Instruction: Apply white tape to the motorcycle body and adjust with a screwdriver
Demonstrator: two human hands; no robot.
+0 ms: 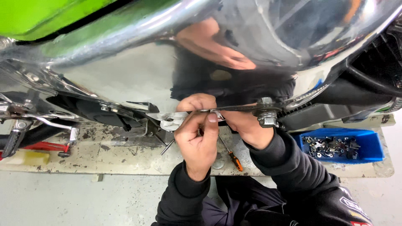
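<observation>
A shiny chrome motorcycle exhaust (138, 62) fills the upper view and mirrors my hands. My left hand (197, 140) pinches a slim wrench (234, 109) beside a small metal bracket (169, 120) under the chrome body. My right hand (247, 127) is mostly hidden behind the left hand and closes on the same wrench. The wrench's far end sits on a large hex nut (267, 117) on a bolt under the exhaust. Both arms are in black sleeves.
An orange-handled screwdriver (232, 157) lies on the stained platform (125, 161) below my hands. A blue bin (368, 146) of several bolts sits at the right. A foot peg (16, 136) and red stand bar (44, 146) are at the left. Green bodywork (46, 14) is at the top left.
</observation>
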